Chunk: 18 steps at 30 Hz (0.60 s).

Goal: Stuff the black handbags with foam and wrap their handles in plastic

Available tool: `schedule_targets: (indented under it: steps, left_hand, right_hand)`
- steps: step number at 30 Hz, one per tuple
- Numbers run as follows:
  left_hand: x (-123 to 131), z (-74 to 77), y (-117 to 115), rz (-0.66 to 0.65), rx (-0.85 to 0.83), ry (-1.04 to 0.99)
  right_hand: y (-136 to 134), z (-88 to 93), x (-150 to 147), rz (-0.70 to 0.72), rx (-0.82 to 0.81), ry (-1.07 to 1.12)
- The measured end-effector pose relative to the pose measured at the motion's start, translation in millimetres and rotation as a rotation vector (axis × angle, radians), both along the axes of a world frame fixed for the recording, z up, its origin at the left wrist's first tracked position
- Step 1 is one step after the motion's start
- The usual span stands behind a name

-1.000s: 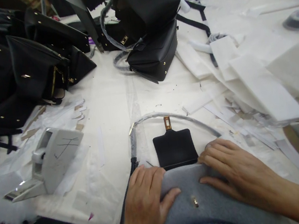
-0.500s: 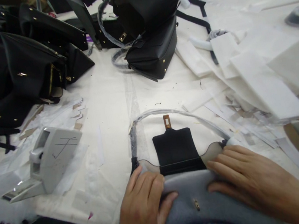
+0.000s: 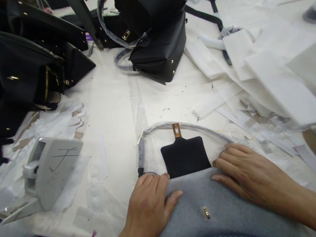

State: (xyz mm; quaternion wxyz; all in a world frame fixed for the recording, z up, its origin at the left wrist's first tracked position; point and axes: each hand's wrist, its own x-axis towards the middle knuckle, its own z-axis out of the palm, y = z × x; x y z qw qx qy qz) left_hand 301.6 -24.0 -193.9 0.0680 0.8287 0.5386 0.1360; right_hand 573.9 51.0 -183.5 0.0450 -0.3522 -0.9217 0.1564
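A handbag lies at the table's near edge, its grey felt-like panel toward me with a small gold turn-lock on it. My left hand grips the left part of the panel's top edge, fingers over the far side and thumb on the near face. On the right part of that edge, my right hand holds on in the same way. Between them a black flap extends away from me, tipped with a gold slotted plate. Beyond it arches the plastic-wrapped handle. The bag's inside is hidden.
Black handbags are piled at the far left, and more black bags stand at the back centre. A grey tape dispenser sits left. White foam sheets and paper scraps cover the right side. Black straps lie behind.
The grey panel's top edge has moved up and away from me, covering the bag's opening and the flap's base. Both hands have moved with it, keeping their hold.
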Motion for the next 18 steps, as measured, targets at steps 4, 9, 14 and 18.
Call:
schedule_targets:
  steps: [4, 9, 14, 18]
  left_hand:
    - [-3.2, -2.6, -0.7, -0.004, -0.020, -0.047]
    - [-3.4, -12.4, 1.1, -0.010, -0.079, 0.036]
    - [8.8, -12.0, -4.4, 0.043, -0.059, 0.143]
    - [14.1, -7.1, -15.4, -0.048, 0.108, 0.097]
  right_hand:
    - [6.0, -4.3, -2.6, 0.023, 0.009, -0.053]
    - [11.9, -16.1, -12.2, 0.021, 0.039, -0.162]
    - [10.4, -14.9, -18.5, 0.025, 0.059, -0.214]
    - [7.2, -12.3, -19.0, 0.011, 0.068, -0.236]
